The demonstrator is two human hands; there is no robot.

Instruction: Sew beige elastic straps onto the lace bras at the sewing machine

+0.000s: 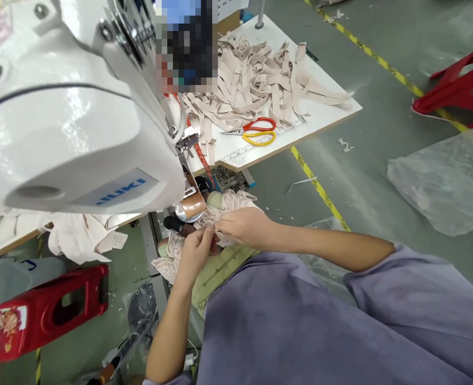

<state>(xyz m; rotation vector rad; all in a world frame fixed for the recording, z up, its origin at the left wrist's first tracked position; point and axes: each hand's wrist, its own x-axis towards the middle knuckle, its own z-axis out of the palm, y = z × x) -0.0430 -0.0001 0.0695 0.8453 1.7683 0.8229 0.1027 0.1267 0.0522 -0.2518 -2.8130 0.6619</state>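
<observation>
My left hand and my right hand meet just in front of the sewing machine, fingertips almost touching. Both are closed in a pinch on a piece of pale pink lace fabric, which spreads out behind and to the left of them. Exactly which edge lies between the fingers is too small to make out. Close beyond my hands is the machine's narrow arm end with a copper-coloured plate. The large white sewing machine head, marked JUKI, fills the upper left.
A white table bears a heap of beige fabric strips and scissors with red and yellow handles. Pale garment pieces hang off the left table. Red stools stand at left and far right; a plastic bag lies on the floor.
</observation>
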